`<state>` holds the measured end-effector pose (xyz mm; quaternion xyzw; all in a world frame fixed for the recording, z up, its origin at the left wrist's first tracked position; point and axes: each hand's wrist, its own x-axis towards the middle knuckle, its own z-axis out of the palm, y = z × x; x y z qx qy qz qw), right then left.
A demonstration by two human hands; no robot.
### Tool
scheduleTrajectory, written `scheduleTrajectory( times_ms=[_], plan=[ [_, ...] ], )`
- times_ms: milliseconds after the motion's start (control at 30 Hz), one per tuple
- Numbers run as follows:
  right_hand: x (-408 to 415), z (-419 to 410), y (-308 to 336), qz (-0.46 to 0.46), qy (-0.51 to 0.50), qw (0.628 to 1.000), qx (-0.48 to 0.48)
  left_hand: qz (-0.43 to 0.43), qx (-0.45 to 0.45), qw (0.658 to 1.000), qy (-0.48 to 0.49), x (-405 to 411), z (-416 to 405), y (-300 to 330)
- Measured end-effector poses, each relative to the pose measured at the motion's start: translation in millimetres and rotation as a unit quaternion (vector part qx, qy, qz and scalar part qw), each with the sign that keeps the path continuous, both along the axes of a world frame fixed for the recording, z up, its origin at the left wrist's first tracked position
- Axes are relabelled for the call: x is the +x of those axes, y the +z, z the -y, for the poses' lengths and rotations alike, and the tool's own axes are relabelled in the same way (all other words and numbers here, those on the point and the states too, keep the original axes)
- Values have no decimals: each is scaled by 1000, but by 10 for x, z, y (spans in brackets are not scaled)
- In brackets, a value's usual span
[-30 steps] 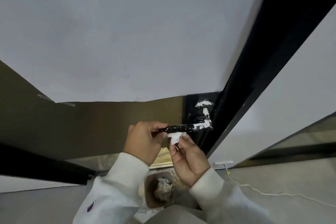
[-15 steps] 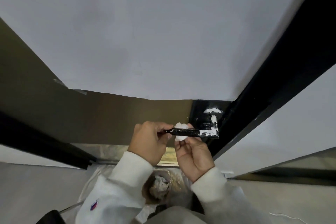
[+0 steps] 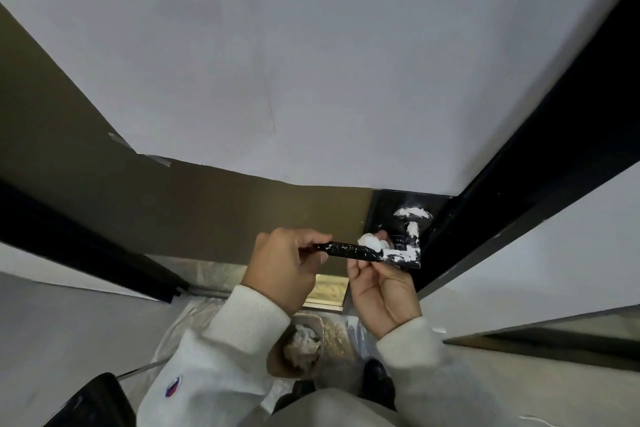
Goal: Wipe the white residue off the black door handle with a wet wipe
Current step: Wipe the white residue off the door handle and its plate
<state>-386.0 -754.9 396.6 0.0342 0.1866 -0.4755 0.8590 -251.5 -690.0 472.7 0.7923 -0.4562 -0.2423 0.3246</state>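
Observation:
The black door handle (image 3: 349, 250) sticks out to the left from a black plate on the door, with white residue (image 3: 403, 256) on its corner, neck and round base. My left hand (image 3: 289, 267) pinches the handle's free left end. My right hand (image 3: 379, 282) reaches up from below the bar. It holds a crumpled white wet wipe (image 3: 372, 242) pressed on top of the handle near the bend. The wipe's lower part is hidden behind the bar and my fingers.
The door (image 3: 277, 62) is covered by a large pale sheet above brown board. A black door frame (image 3: 540, 149) runs diagonally at the right. On the floor below stands a brown bin (image 3: 301, 347) with used wipes, on clear plastic sheeting. A black object (image 3: 93, 402) lies bottom left.
My right hand has slid the wipe rightward along the handle, from below its middle to on top near the bend. My left hand kept its hold on the handle's end. The camera shifted.

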Motion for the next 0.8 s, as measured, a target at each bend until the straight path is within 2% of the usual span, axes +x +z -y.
scheduleTrajectory(
  times_ms=[200,400,567,700,767,800],
  plan=[
    [153,-169,130,-37,35,998,34,13,-8,1000,-23,12,9,43],
    [-25,-304,146,-74,32,996,39,17,-12,998,-53,39,-1,78],
    [-9,-348,297,-78,-4,988,131,39,-20,995,-87,69,30,40],
    [-57,-389,510,-188,-45,973,125,87,11,984,-152,28,143,111],
    [-166,-462,599,-299,-39,951,62,103,34,974,-200,-5,219,140],
    [-234,-501,632,-372,-37,928,5,109,38,968,-221,-20,252,143]
  ],
)
